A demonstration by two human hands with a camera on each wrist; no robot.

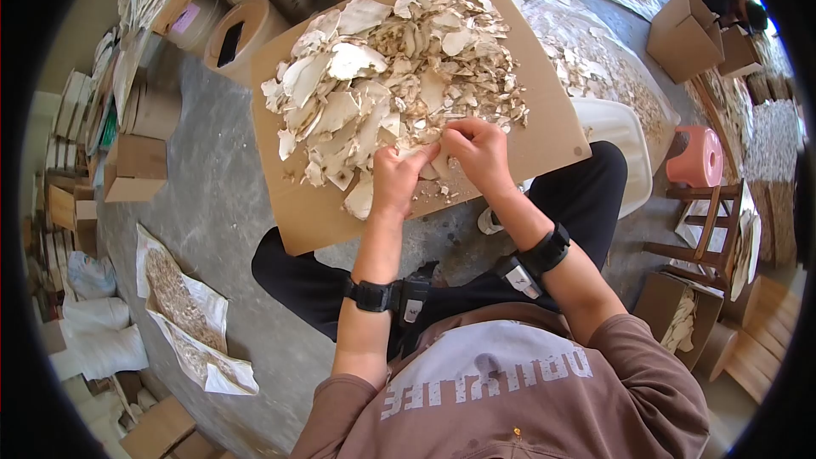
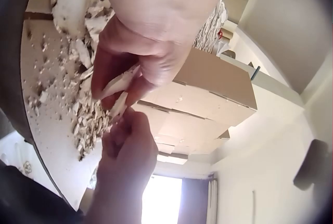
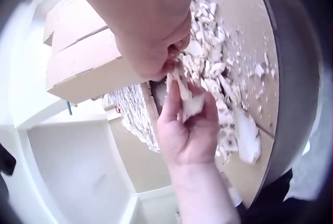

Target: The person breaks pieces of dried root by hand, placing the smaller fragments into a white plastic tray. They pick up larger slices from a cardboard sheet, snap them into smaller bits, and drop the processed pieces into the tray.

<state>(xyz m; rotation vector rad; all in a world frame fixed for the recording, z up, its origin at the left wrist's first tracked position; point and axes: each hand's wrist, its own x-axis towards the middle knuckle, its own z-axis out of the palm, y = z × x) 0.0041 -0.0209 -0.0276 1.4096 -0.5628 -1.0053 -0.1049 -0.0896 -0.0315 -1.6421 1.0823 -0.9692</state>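
A thin off-white flake (image 3: 194, 106), its kind unclear, is held between my two hands at the near edge of a heap. My left hand (image 1: 398, 178) pinches it between thumb and fingers. On the other side my right hand (image 1: 481, 153) has curled fingers that pinch the end of the flake, with the fingertips close to those of the left. Just beyond them spreads the heap of similar pale, brown-stained flakes (image 1: 336, 110), larger pieces at left and smaller broken bits at right. Under it lies a flat cardboard sheet (image 1: 544, 110), with crumbs scattered near my hands.
Beside the sheet at right stands a white plastic tub (image 1: 633, 153), then a pink stool (image 1: 697, 157) and a wooden chair (image 1: 710, 238). A white sack with brown bits (image 1: 183, 306) lies on the floor at left. Cardboard drums (image 1: 246, 34) stand behind.
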